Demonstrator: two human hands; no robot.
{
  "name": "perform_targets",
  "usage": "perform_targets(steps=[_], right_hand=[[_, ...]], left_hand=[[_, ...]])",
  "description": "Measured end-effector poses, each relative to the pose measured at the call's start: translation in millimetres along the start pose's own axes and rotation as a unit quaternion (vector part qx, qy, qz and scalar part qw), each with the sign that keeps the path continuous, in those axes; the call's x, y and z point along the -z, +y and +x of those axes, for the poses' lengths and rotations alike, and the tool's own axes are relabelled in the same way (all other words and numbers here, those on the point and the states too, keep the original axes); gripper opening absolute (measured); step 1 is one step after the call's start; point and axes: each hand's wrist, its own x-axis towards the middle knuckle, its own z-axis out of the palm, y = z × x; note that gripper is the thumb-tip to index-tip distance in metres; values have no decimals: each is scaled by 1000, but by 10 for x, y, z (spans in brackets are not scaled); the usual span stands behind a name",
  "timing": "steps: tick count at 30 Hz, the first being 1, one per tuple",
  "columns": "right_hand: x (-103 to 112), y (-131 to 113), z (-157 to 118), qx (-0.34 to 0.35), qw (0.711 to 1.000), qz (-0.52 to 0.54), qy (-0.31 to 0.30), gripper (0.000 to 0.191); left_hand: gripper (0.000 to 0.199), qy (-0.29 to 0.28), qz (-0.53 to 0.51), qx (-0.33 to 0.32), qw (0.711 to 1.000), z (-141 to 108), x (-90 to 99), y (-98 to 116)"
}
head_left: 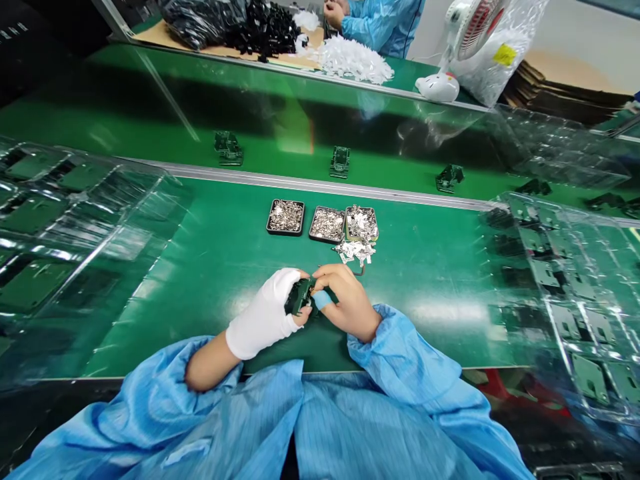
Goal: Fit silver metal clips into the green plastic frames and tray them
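My left hand (270,310), in a white glove with bare fingertips, is closed around a small green circuit board assembly (299,297). At the board's right side is my right hand (347,300), with blue tape on one finger. Its fingertips are pinched together at the board's edge; whether a small part sits between them is too small to tell. Just beyond my hands lie a loose pile of silvery metal pieces (355,251) and a thin dark bent tool (361,269), partly hidden by my right hand.
Black trays of metal parts (285,217) stand ahead. Clear plastic trays with boards flank me at left (75,267) and right (555,293). Behind a metal rail (300,180), board assemblies (340,162) lie on a green belt. Across it are a person's hand (335,13) and a fan (437,87).
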Motion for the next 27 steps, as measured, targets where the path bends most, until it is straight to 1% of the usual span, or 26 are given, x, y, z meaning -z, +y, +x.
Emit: perform_targets(steps=[3, 8, 11, 13, 17, 19, 23, 27], right_hand=[[-1, -7, -1, -12, 1000, 4, -1, 14], [-16, -3, 3, -28, 999, 18, 2, 14], [-20, 4, 4, -29, 999, 27, 0, 14], [-20, 7, 4, -29, 999, 31, 0, 13], [-17, 2, 2, -41, 998, 36, 0, 12], [-17, -8, 3, -53, 998, 34, -2, 11], [-27, -26, 6, -63, 997, 34, -5, 10], [-50, -20, 3, -80, 996, 29, 1, 10]], left_hand=[[33, 8, 15, -12, 1000, -6, -8, -14], [38, 34, 99, -61, 993, -36, -48, -61], [39, 33, 114, -68, 991, -51, -64, -76], [41, 28, 88, -56, 994, -57, -63, -69], [43, -1, 2, 0, 1000, -61, -37, -34], [42, -11, -19, 20, 1000, -60, -24, -20], [37, -5, -32, 23, 999, -61, -30, -8], [33, 15, -25, 31, 999, -62, -95, -1]])
